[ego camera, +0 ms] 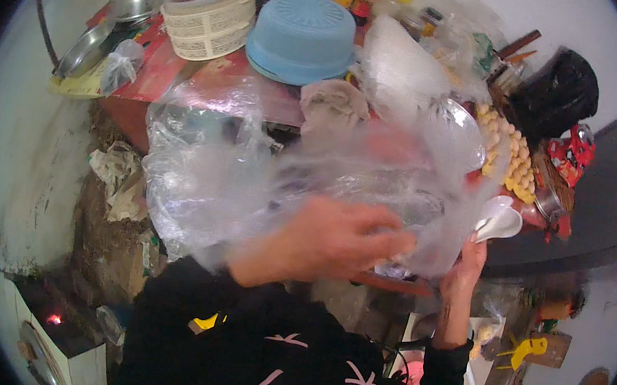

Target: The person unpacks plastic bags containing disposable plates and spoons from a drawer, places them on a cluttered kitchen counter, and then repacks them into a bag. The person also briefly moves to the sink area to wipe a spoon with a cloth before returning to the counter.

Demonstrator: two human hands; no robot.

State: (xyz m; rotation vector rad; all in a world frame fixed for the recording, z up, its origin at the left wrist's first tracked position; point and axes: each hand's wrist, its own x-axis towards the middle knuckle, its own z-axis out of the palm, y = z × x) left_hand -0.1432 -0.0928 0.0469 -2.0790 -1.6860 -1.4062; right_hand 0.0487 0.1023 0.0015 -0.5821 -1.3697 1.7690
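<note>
A large clear plastic bag [202, 181] spreads across the space before my chest and over the front of the table. My left hand [343, 235] is blurred by motion. It reaches across the bag with bent fingers, and whether it grips the plastic cannot be told. On the right, my right hand [464, 265] holds what look like white spoons [500, 221], their rounded ends pointing up and outward. The bag's right side hangs against this hand. A metal bowl or plate [464, 135] lies just beyond, partly covered by plastic. A crumpled cloth [334, 105] rests near the table's front.
On the red-covered table [207, 83] stand an upturned blue basin [302, 39], a stacked cream container [208, 24] and several jars [362, 6]. An egg tray [510, 151] holds many eggs at right, beside a black container [559, 92]. A stove [58, 318] glows at lower left.
</note>
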